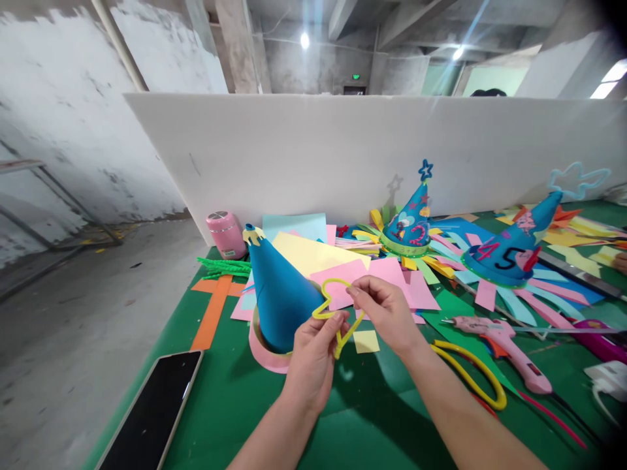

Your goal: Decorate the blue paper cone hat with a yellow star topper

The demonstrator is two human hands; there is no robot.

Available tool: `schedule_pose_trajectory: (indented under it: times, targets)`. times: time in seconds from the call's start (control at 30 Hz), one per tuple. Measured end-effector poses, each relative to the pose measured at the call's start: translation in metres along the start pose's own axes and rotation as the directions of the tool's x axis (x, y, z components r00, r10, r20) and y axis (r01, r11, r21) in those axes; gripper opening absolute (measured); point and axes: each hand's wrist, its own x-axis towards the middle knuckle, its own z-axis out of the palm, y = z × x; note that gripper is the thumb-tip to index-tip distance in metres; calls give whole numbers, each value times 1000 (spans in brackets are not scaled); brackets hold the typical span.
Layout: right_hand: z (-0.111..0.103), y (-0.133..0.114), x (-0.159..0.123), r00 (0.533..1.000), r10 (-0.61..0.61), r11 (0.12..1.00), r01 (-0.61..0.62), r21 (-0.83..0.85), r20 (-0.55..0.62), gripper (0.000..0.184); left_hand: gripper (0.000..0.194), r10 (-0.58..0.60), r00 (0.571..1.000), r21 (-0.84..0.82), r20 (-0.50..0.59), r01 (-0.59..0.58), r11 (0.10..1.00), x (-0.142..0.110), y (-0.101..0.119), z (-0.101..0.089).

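Between my two hands is a yellow pipe cleaner (335, 282), bent into part of a star-like outline. My left hand (316, 352) pinches it low down, near a bend. Higher up on the right, the fingers of my right hand (385, 307) grip another stretch of it. Just behind my left hand stands a blue paper cone hat (281, 294), upright inside a pink paper ring (259, 349). Yellow drip-cut paper caps the cone's tip. A small pale yellow paper square (366, 341) lies beyond my hands on the green table.
Two decorated cone hats (409, 219) (519, 241) stand at the back right. A pink glue gun (504, 343) and a yellow pipe cleaner loop (470, 378) lie right. A phone (151, 411), green pipe cleaners (223, 267) and a pink jar (226, 235) are left. A white board (318, 156) stands behind.
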Motion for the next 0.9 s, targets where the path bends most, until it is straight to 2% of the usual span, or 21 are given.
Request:
schedule_pose_trajectory:
  times: [0.27, 0.47, 0.6, 0.67, 0.77, 0.9]
  targets:
    - [-8, 3, 3, 1000, -7, 1000, 7, -12, -6, 14, 15, -34, 994, 14, 102, 33, 999, -2, 1, 0]
    - [-7, 6, -9, 997, 71, 993, -74, 93, 37, 16, 14, 10, 1000, 23, 17, -11, 1000, 1, 1, -3]
    - [7, 7, -26, 978, 110, 959, -151, 240, 177, 19, 15, 53, 999, -20, 5, -53, 998, 4, 1, -3]
    - [15, 8, -33, 972, 117, 937, -176, 301, 204, 19, 14, 57, 998, -35, -4, -57, 998, 5, 0, -3]
    - [21, 10, -36, 979, 132, 932, -175, 318, 153, 20, 13, 41, 999, -27, -7, -42, 999, 5, -2, -4]
    - [19, 14, -36, 984, 137, 946, -163, 280, 111, 21, 11, 20, 999, 23, 50, -21, 1000, 4, -2, -4]
